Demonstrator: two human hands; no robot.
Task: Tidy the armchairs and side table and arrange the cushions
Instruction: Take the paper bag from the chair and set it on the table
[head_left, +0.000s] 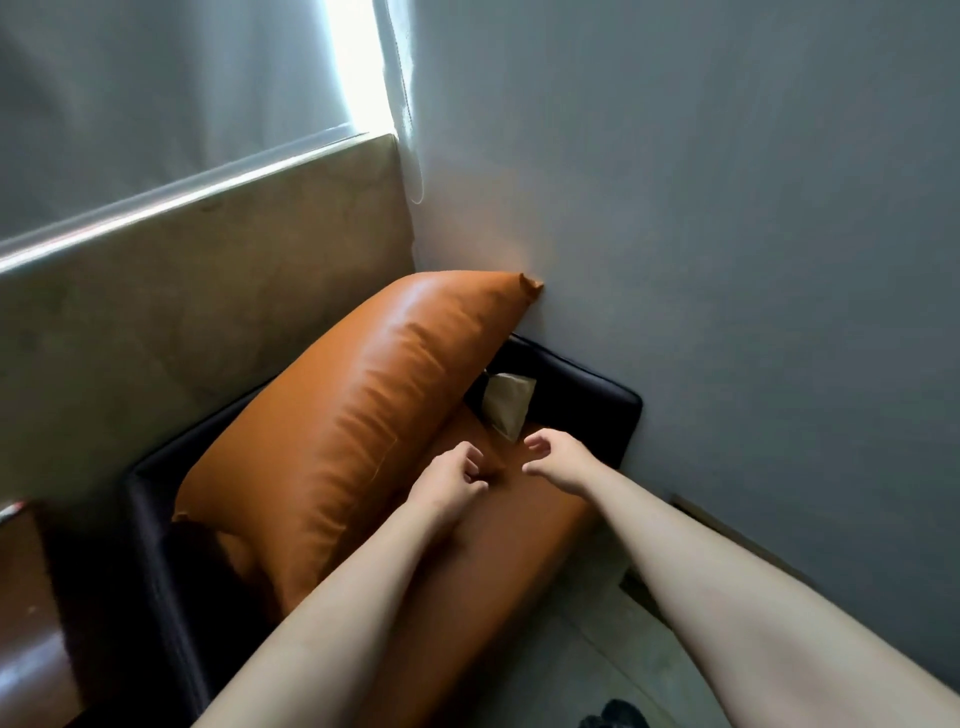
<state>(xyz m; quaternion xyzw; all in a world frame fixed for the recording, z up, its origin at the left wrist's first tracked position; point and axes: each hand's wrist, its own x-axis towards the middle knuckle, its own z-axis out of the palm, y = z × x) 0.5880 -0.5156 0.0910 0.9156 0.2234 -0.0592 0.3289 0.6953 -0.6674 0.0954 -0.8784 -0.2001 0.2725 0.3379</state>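
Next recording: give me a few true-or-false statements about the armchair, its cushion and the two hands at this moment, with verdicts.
1. The orange cushion leans tilted, with its upper corner against the wall. True.
2. The right hand grips the pale object in the chair's back corner. False: its fingers are loosely curled, short of the object, and hold nothing.
3. Both hands, the left hand included, are over the orange seat. True.
4. The armchair frame is white. False: it is dark, nearly black.
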